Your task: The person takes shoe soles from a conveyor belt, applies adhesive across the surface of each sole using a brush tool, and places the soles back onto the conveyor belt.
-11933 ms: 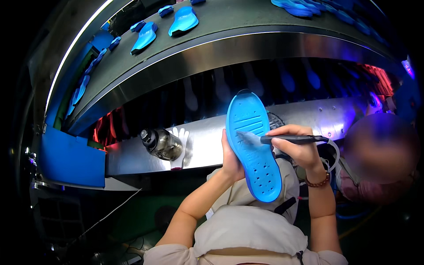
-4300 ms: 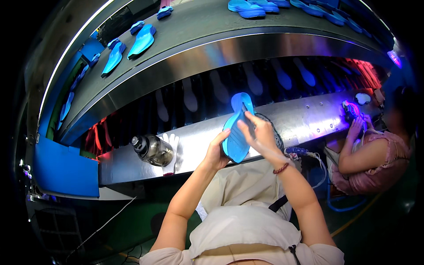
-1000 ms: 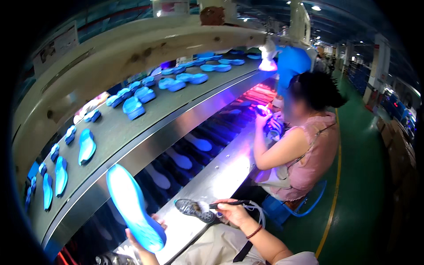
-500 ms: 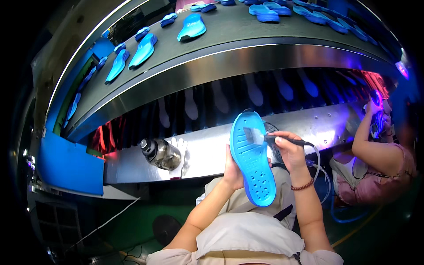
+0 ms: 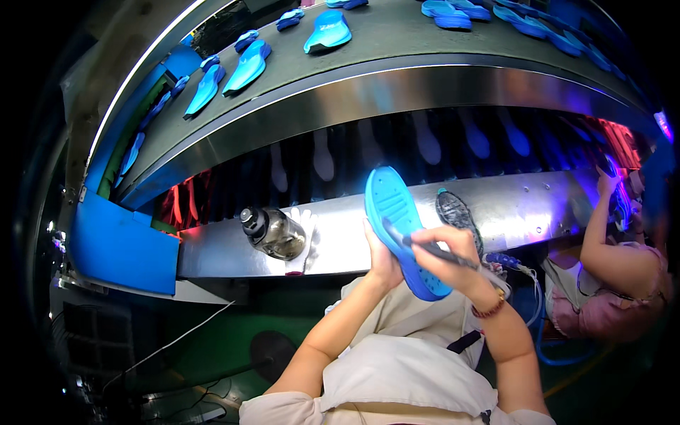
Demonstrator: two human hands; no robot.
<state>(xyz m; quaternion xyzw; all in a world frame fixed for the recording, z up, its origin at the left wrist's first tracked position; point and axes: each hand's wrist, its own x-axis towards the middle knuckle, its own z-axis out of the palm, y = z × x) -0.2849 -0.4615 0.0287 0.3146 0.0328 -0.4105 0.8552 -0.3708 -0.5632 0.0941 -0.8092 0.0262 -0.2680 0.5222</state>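
A bright blue shoe sole (image 5: 388, 200) is tilted up in front of me, its ridged and perforated inner face toward me. My left hand (image 5: 381, 261) grips it by its left side, with the fingers hidden behind it. Closed around the dark handle of a brush (image 5: 448, 253), my right hand (image 5: 460, 265) is over the sole's middle. The brush's head meets the inner face there, and a thin pale tube runs from the handle's rear end. My right fingers cover part of the sole's lower half.
A metal ledge (image 5: 212, 251) holds a dark bottle (image 5: 273, 234), a white glove (image 5: 306, 237) and a black sole-shaped piece (image 5: 457, 216). Beyond is a conveyor belt (image 5: 382, 39) with several blue soles. At the right sits a co-worker (image 5: 609, 276) in pink.
My right hand and brush have moved down the sole, from its upper part to its middle. The sole has tilted and risen slightly, and the black piece behind it now shows more.
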